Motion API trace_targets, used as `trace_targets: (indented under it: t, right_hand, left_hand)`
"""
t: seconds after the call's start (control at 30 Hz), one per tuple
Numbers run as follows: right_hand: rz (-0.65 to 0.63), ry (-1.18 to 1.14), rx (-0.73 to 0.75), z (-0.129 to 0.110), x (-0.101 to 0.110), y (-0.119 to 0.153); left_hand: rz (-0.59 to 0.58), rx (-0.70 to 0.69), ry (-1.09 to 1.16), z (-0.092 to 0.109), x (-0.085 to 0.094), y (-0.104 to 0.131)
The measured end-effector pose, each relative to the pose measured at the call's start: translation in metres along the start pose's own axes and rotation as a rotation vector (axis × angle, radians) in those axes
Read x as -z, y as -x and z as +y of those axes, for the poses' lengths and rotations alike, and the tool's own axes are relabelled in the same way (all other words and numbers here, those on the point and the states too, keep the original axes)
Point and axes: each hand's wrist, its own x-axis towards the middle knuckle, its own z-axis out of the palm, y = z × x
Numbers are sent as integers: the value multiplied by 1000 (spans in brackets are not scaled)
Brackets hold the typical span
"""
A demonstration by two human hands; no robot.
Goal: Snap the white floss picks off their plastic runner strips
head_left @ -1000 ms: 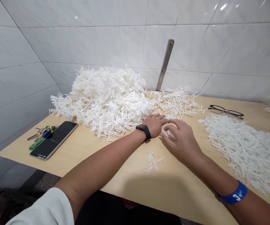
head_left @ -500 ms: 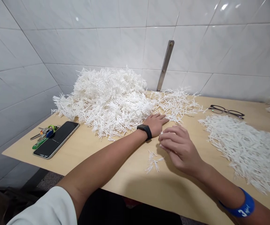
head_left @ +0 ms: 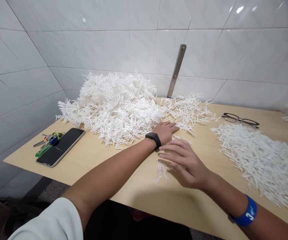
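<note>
My left hand (head_left: 165,131), with a black watch on its wrist, lies palm down at the right front edge of a tall heap of white branching strands (head_left: 116,106). Its fingers are stretched out toward a looser scatter of strands (head_left: 190,111). Closer to me, my right hand (head_left: 186,163) hovers over the table with its fingers extended and slightly apart. Nothing shows in its grasp. Just beyond its fingers lie a few white pieces (head_left: 177,137), partly hidden by the hand. Below its fingertips sits a small cluster of short white strands (head_left: 162,171).
A broad, flat pile of white strands (head_left: 261,163) covers the table's right side. Eyeglasses (head_left: 240,120) lie behind it. On the left are a phone (head_left: 61,146) and keys (head_left: 49,139). A metal bar (head_left: 176,71) stands against the tiled wall.
My right hand has moved left and its bunched fingers have straightened out. White pieces now show on the table just beyond it. My left hand has stayed nearly in place.
</note>
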Motion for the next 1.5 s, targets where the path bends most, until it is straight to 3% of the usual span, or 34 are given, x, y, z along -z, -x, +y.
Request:
trace_targets:
  t: [0.17,0.3,0.43,0.53,0.7,0.93,1.17,1.37,1.5]
  right_hand:
    - [217,209,-220,7,1,-1]
    - [125,465,-426,20,-2,2]
    - [20,548,-475,27,-4,6]
    - [-28,547,-437,25,-5,6]
    - [20,372,-330,12,-2,2]
    - [15,179,18,-20,1,-5]
    - [-45,64,144,-30,-10,-11]
    - [137,240,-123,3,5,-8]
    - [58,479,-333,20,6,-3]
  left_hand:
    - [42,-66,-39,-2,-2,1]
    - [73,-37,-54,-1,-6,0]
    - [113,-42,-29,-1,-9,-1]
    - [114,-37,-22,-1,-9,-2]
    - [84,-29,-15,-1,-8,-1]
    - [108,-25,-39,-1,-7,-1]
    - [83,-1,4,1,-3,1]
    - [64,-22,0,0,-2,0]
    - [91,-46,-35,-1,-5,0]
